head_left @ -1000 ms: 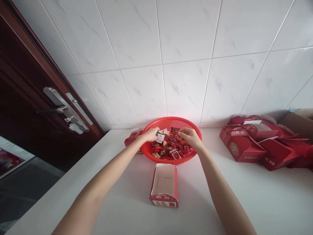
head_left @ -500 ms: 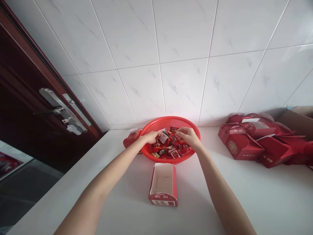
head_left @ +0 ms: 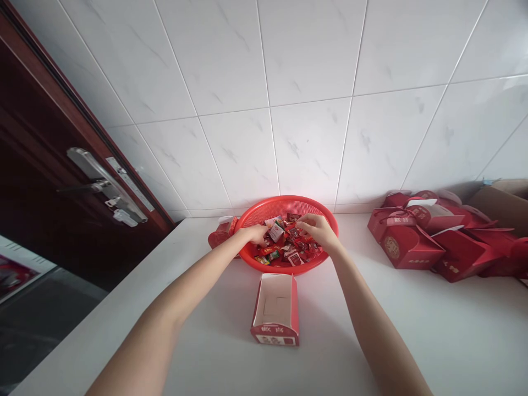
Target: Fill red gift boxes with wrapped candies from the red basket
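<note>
Near the back edge of the surface (head_left: 214, 341), a red basket (head_left: 284, 270) holds wrapped sweets (head_left: 295, 257). The left hand (head_left: 256, 235) has released a white packet (head_left: 276, 231) — leaving it among them, outside the open box (head_left: 275, 308) in front. What that hand or the right hand (head_left: 317, 226) now grips, I cannot tell.

Bare left hand (head_left: 256, 234), compact and rounded across the back; finger ends partly hidden. Bare right hand (head_left: 317, 230), slim-fingered, smooth over the back. Narrow wrists, both uncovered. Slender, smooth-sided bare left forearm (head_left: 205, 278), thin at wrist, widening steadily toward elbow; fuller outline beyond, cut off by lower edge of view. Slender bare right forearm (head_left: 359, 291), same long taper, likewise cut off at bottom. Finer detail, nails included, too small to tell.
</note>
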Demonstrator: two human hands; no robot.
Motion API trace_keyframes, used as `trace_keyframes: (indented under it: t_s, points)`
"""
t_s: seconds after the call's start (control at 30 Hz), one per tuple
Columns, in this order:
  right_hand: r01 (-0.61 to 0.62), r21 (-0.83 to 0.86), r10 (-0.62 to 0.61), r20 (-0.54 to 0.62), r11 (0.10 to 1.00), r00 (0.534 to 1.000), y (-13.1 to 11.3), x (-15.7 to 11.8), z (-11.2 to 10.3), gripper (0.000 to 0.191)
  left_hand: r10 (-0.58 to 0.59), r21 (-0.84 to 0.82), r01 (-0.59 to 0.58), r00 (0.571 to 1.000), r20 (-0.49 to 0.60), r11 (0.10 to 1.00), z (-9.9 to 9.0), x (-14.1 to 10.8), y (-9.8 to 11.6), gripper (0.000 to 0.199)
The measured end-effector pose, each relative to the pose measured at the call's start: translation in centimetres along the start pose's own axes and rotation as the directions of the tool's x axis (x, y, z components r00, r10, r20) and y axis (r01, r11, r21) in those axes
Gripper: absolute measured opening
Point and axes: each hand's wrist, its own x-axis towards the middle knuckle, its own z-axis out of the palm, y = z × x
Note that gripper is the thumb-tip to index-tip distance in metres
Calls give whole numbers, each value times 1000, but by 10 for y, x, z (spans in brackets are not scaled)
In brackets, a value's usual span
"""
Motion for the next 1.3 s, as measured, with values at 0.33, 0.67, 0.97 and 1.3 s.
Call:
trace_keyframes:
  t_s: [0.33, 0.67, 0.97, 1.3]
  points:
    - [10, -6, -10, 7, 1000, 1000, -3, -1, -1, 18, 100, -304, -115, 993, -64, 946, -9, -16, 1, 24]
    - [79, 80, -90, 145, 994, 985, -12, -7, 3, 41, 252, -936, -208, 958, -136, 285, -20, -46, 49, 27]
    - [142, 298, -42, -320, 944, 946, -6, 0, -5, 30, 333, -687, -310, 937, -105, 657, 0, -33, 65, 26]
    - [53, 368, 26, -207, 928, 978, -9, -4, -4, 16, 401, 148, -395, 916, -15, 907, 15, -31, 79, 35]
